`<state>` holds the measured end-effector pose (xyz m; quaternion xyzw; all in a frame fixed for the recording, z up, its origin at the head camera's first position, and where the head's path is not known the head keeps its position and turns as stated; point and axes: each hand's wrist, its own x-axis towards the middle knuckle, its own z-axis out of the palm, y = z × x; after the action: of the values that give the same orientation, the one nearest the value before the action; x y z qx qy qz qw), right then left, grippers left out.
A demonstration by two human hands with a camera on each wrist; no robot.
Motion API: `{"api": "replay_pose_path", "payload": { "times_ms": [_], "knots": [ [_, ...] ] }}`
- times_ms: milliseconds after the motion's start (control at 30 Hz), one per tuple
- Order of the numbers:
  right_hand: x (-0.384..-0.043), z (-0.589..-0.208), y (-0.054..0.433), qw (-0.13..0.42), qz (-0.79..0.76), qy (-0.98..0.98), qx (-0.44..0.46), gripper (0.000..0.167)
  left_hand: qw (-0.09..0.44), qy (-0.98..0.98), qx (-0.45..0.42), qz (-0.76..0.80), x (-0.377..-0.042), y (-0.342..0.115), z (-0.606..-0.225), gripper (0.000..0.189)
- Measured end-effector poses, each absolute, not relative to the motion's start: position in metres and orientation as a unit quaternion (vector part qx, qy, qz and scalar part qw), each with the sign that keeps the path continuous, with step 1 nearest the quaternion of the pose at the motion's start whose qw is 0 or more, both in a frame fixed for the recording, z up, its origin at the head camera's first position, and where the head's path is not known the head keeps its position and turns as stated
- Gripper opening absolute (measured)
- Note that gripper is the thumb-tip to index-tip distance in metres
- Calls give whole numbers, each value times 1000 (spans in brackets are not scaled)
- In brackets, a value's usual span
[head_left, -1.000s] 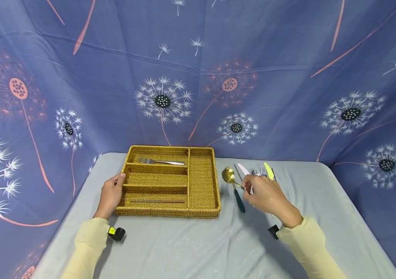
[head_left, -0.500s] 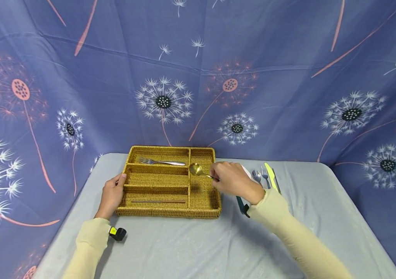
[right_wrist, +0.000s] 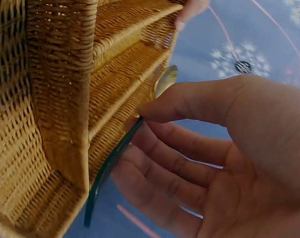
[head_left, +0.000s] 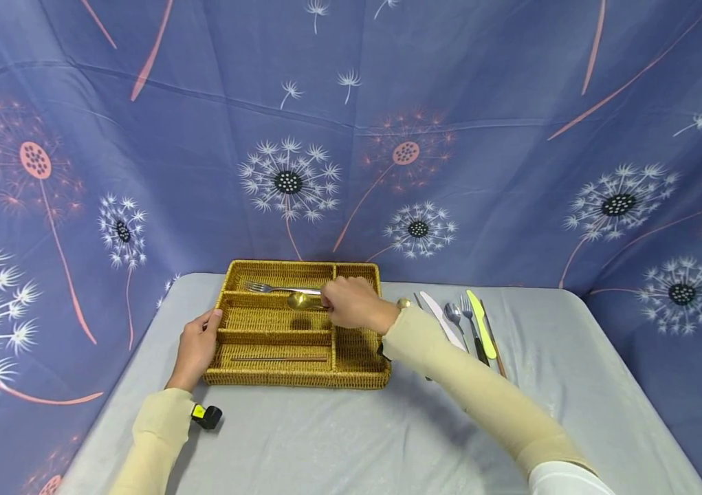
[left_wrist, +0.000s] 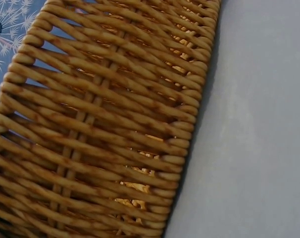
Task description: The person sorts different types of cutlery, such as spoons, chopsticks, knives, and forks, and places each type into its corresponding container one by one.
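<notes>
My right hand (head_left: 351, 302) pinches a gold spoon (head_left: 300, 300) over the left compartments of a woven wicker tray (head_left: 298, 379). Its bowl points left; in the right wrist view the dark green handle (right_wrist: 113, 161) runs between thumb and fingers. At the tray's left side my left hand (head_left: 194, 347) grips the wall, thumb over the rim; the left wrist view shows mostly the tray's woven side (left_wrist: 100, 119). A silver fork (head_left: 258, 287) lies in the back left compartment. One thin brown-ended chopstick (head_left: 279, 358) lies in the front left one.
Right of the tray on the grey cloth lie a white knife (head_left: 434, 307), silver spoon (head_left: 452, 314), fork (head_left: 468, 309), yellow-green knife (head_left: 480, 320) and brown-ended chopstick (head_left: 496, 344). Another gold spoon (head_left: 403, 303) is partly hidden by my right sleeve. A patterned curtain hangs behind.
My right hand has lifted the gold spoon from among the cutlery on the right and carried it left, across the tray's right compartment. The left hand has stayed at the tray's side.
</notes>
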<state>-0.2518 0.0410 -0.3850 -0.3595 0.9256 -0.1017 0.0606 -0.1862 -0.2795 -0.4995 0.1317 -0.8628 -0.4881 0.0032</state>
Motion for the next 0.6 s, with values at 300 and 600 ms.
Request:
{"api": "replay_pose_path", "payload": {
  "times_ms": [300,600],
  "knots": [
    [-267,-396,-5,83,-52,910,-402,53,11,-863,131,-489,-184,-280,-500,70],
    [-272,-409,-40,115,-16,907,-404,57,9,-862,131,-489,-186,-280,-502,70]
  ]
}}
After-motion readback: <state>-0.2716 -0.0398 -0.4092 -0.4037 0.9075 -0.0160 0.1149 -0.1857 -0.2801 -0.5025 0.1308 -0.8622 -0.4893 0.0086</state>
